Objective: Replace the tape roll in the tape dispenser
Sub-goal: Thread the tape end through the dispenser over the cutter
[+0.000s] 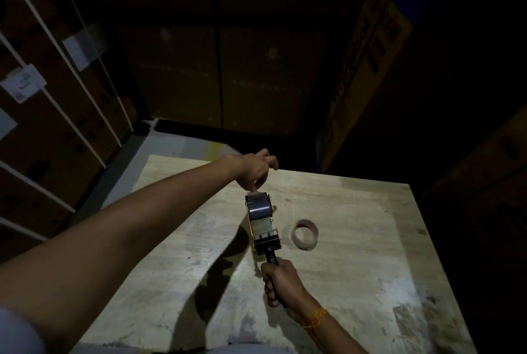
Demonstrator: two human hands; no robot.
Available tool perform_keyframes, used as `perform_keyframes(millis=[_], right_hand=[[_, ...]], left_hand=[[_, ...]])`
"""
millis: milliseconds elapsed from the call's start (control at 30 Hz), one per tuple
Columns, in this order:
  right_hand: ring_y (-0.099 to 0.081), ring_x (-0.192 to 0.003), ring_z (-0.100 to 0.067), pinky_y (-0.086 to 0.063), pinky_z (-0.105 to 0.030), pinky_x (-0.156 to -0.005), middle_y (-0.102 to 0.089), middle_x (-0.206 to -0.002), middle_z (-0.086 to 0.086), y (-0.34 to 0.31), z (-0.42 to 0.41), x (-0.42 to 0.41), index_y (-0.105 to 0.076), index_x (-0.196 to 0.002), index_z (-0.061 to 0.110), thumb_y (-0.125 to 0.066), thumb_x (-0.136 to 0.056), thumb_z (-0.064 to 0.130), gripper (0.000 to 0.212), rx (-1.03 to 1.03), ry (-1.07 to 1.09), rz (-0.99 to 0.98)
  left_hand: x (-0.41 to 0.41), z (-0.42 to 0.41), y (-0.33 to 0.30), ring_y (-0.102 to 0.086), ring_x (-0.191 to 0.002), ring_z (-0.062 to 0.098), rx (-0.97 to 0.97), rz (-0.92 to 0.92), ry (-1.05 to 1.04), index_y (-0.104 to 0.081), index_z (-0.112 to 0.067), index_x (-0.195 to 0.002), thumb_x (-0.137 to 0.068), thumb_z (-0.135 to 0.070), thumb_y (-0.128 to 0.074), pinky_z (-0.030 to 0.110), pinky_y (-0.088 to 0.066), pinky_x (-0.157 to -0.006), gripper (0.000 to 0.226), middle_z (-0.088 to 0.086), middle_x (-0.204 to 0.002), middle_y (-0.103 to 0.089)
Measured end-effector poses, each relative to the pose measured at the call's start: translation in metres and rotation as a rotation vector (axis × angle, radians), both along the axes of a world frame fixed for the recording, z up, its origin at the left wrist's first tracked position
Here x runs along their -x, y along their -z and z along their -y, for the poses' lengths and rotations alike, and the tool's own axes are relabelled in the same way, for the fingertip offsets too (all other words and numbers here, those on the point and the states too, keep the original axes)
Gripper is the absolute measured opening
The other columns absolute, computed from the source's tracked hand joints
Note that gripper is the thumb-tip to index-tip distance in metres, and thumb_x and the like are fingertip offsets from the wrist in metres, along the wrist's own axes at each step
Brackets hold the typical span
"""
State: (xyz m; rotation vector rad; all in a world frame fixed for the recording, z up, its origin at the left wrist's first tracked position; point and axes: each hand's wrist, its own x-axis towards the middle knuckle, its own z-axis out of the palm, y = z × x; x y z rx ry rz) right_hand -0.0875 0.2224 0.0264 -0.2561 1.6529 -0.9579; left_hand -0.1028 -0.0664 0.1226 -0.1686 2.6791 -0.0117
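I see the tape dispenser (261,224) lying on the pale wooden table (356,254), roughly at the centre of the surface, with its handle pointing toward the person and its cutter end pointing away. The right hand (281,282) is wrapped around the dark handle in a full fist. The left hand (256,169) reaches across from the left; its fingertips (255,184) are pressed together at the far end of the dispenser, pinching what appears to be the free end of the tape (the strip itself is too faint for me to confirm). A dark grey tape roll (259,208) sits mounted in the dispenser frame. An empty cardboard core (304,234) lies flat on the table just beside the dispenser, to its right, not touching it. Stacked cartons (51,114) surround the table in dim light.
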Motion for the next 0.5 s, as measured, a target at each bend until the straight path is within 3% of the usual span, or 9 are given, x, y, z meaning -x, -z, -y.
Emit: perform_keyframes(millis=[200, 367, 433, 500], right_hand=[[-0.033, -0.040, -0.014, -0.027, -0.020, -0.044, -0.041, -0.052, -0.004, 0.000, 0.002, 0.002, -0.048, -0.077, 0.012, -0.053, -0.080, 0.007, 0.008, 0.019, 0.004, -0.013], [-0.033, -0.039, -0.015, -0.028, -0.020, -0.044, -0.041, -0.052, -0.004, 0.002, -0.002, 0.001, -0.048, -0.077, 0.013, -0.053, -0.081, 0.008, 0.008, 0.015, -0.017, 0.008], [-0.033, -0.038, -0.015, -0.027, -0.021, -0.044, -0.041, -0.051, -0.004, 0.004, -0.005, 0.000, -0.048, -0.073, 0.013, -0.054, -0.079, 0.009, 0.009, 0.017, -0.021, 0.022], [-0.033, -0.038, -0.015, -0.028, -0.021, -0.044, -0.043, -0.051, -0.004, 0.005, -0.007, 0.000, -0.048, -0.072, 0.014, -0.054, -0.079, 0.010, 0.010, 0.020, -0.031, 0.022]], left_hand=[[0.003, -0.004, 0.007, -0.029, -0.144, 0.027, -0.007, -0.009, 0.016, -0.083, -0.024, -0.091, -0.085, -0.028, -0.081, 0.046, -0.051, -0.111, 0.008, -0.002, -0.160, -0.031], [0.006, -0.001, 0.014, -0.035, -0.141, 0.027, -0.100, 0.085, -0.013, -0.083, -0.018, -0.101, -0.088, -0.024, -0.079, 0.038, -0.045, -0.113, 0.015, 0.002, -0.152, -0.045], [0.006, 0.001, 0.016, -0.052, -0.132, 0.032, -0.197, 0.154, -0.078, -0.082, -0.009, -0.102, -0.088, -0.017, -0.079, 0.041, -0.050, -0.101, 0.017, 0.013, -0.137, -0.064], [0.004, 0.002, 0.018, -0.069, -0.111, 0.032, -0.289, 0.200, -0.156, -0.081, -0.004, -0.098, -0.087, -0.010, -0.079, 0.041, -0.056, -0.088, 0.013, 0.018, -0.111, -0.077]])
